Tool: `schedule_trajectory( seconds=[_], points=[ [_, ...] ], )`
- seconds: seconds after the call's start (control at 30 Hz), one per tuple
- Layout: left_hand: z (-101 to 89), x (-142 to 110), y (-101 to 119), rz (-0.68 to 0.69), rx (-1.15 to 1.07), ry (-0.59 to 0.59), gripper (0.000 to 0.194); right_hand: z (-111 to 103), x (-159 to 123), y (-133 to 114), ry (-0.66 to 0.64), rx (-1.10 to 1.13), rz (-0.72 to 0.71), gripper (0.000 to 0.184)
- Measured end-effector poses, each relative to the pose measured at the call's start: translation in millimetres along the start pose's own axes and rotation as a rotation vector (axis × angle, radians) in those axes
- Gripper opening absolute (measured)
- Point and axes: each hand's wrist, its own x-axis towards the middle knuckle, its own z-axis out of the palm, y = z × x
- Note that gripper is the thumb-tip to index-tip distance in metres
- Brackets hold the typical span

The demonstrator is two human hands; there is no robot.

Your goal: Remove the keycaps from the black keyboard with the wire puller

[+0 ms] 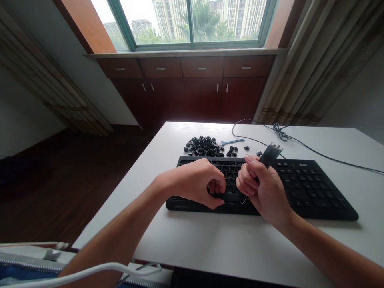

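A black keyboard [312, 188] lies across the white table, its left part stripped down to bare key sockets and its right part still capped. My left hand [204, 184] is closed over the front left of it, thumb and curled fingers pinching the left end of the long space bar [232, 197]. In my right fist [261, 184] is a black keycap puller [270, 155]. Its pronged metal end points up, and a thin wire loop shows below the fist beside the space bar. My fingers hide most of its handle.
Behind the keyboard sits a heap of loose black keycaps [205, 147], with several more scattered to its right. A blue-handled brush [232, 141] lies beside the heap. The keyboard's cable [315, 152] trails right, with a bundled coil. A white cord [99, 267] crosses the lower left.
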Motion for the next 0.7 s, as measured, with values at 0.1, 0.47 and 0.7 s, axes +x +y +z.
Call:
schedule_trajectory(
  seconds=[0.1,0.47,0.7],
  points=[
    [1.7,0.3,-1.3,0.023,0.004,0.014,0.012,0.1,-3.3,3.3,-0.021,-0.029,-0.049,0.044],
    [-16.5,-14.6,-6.1,-0.016,-0.018,-0.021,0.044,5.9,-17.8,8.2,-0.086,-0.293,-0.145,0.03],
    [1.5,-29.3,-16.0,0.127,0.079,0.099,0.048,24.6,-18.6,20.3,0.015,-0.173,-0.208,0.032]
  ],
)
